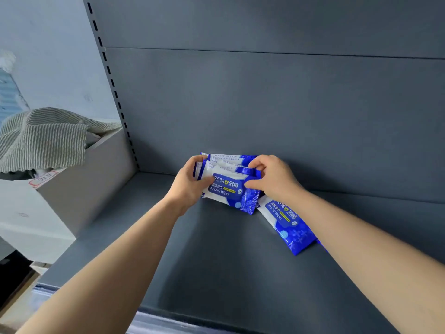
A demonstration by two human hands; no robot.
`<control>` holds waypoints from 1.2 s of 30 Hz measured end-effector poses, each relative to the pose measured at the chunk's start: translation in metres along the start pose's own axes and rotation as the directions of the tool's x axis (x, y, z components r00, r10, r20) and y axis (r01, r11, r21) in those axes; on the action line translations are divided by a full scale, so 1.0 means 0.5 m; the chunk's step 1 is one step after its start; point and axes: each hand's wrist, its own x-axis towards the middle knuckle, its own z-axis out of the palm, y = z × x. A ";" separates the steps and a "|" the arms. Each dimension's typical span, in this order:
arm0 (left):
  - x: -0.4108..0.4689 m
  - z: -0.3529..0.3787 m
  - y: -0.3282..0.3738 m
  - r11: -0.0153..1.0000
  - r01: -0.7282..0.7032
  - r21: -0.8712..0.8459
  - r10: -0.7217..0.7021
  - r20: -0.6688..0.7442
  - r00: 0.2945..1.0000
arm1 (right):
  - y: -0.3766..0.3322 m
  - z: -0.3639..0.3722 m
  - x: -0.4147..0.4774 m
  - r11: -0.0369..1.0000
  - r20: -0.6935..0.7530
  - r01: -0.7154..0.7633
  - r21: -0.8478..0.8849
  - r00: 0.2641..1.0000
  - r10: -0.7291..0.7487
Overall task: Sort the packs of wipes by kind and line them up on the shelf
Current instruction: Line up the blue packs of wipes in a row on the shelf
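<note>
A bunch of packs (228,169), blue and white, stands on edge in the middle of the frame, on the shelf (216,261) close to its back panel (265,104). They lean one behind another. The front pack (231,191) faces the camera, tilted down to the right, and reads "75%" and "Alcohol Wipes". How many packs stand behind it cannot be told; at least three top edges show.

The left hand (190,182) grips the bunch at its left end, with the thumb across the front pack and the fingers curled round behind. The right hand (272,177) holds the right end, thumb on the front face and fingers bent over the top edges.

A loose pack (289,225) of the same kind lies flat on the shelf just right of and below the bunch, angled toward the lower right, its upper end hidden under the right wrist. A thin blue sliver shows beside the right forearm; what it is cannot be told.

The shelf and back panel are dark grey. A slotted upright (113,85) runs down the panel's left edge. At the left of the frame stands a grey box (79,184), with a striped cloth (43,136) draped over its top and a red-bordered label (43,178) on its near edge.
</note>
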 end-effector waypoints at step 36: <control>-0.009 -0.028 -0.027 0.993 -0.013 0.115 0.007 0.057 0.998 | -0.107 -0.016 -0.084 0.987 0.198 -0.077 -0.142 0.975 0.105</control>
